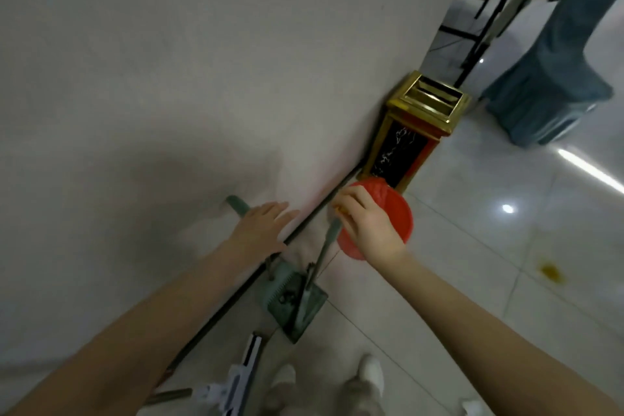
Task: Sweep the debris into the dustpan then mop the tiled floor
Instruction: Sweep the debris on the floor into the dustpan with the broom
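Red bucket (pixel 398 213) half hidden behind right hand (pixel 368 223) gripping green handle (pixel 324 246); left hand (pixel 260 230) spread flat.

Single head-worn wide-angle view, tilted, facing down at floor (pixel 472 246).

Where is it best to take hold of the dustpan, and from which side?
Grip the top of its long handle, from above on the room side: the dustpan sits on the floor by the wall, and the handle rises toward you.
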The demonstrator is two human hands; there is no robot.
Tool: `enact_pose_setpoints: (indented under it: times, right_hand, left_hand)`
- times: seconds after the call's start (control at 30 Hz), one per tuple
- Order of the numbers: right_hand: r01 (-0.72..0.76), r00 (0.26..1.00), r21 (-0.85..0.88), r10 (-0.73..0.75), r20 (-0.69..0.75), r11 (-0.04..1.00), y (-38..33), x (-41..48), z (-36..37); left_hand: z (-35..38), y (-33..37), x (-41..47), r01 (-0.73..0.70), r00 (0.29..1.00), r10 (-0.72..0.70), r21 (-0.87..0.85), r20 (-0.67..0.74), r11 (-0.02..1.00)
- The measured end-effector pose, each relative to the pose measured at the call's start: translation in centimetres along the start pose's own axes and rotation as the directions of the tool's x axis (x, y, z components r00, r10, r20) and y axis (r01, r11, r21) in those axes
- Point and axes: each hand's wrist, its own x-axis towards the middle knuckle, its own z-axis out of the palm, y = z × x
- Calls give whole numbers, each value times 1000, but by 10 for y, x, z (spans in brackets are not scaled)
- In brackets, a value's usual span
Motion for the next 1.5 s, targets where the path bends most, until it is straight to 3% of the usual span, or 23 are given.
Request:
enact_pose_setpoints:
  times: [0.27, 0.47, 0.6, 0.77, 0.87, 1.0, 1.17, 1.27, 1.33, 1.4, 1.5]
  right_hand:
    - [-26, 995, -82, 34, 96, 996, -33, 6, 22]
    - [143, 962, -305, -60, 265, 942, -35, 4, 18]
    - [288, 911, -480, -83, 404, 828, -37, 4, 10]
    - [423, 754, -677, 180, 631, 602, -50, -4, 0]
    - [467, 668, -707, 313, 676, 531, -49, -17, 0]
    - [420, 565, -688, 423, 708, 592, -38, -45, 2]
    - [273, 632, -689, 415, 654, 671, -17, -83, -23]
    - [160, 652, -705, 462, 601, 691, -5, -113, -48]
    - [94, 653, -714, 498, 571, 694, 1, -134, -62]
    - [30, 641, -726, 544, 541, 687, 7, -155, -74]
    - [-53, 614, -754, 617, 492, 655, 13, -189, -92]
  left_hand:
    - [7, -56, 4, -26, 992, 18, 65, 128, 998]
    - [21, -70, -3, -73, 996, 56, 250, 74, 966]
    - [23, -72, -14, -166, 986, 156, 329, 58, 930]
    - [20, -60, -31, -334, 909, 398, 353, -125, 874]
    - [16, -48, -36, -366, 928, 365, 351, 74, 862]
    - [12, -30, -39, -389, 919, 380, 400, 105, 830]
    - [-1, -9, -40, -470, 821, 568, 498, -57, 729]
    - [-1, 9, -33, -502, 828, 560, 426, -14, 753]
    - [-1, 24, -25, -485, 838, 544, 396, -46, 780]
    - [-7, 38, -15, -512, 805, 580, 350, -124, 785]
    - [-14, 64, 1, -560, 773, 620, 315, -133, 766]
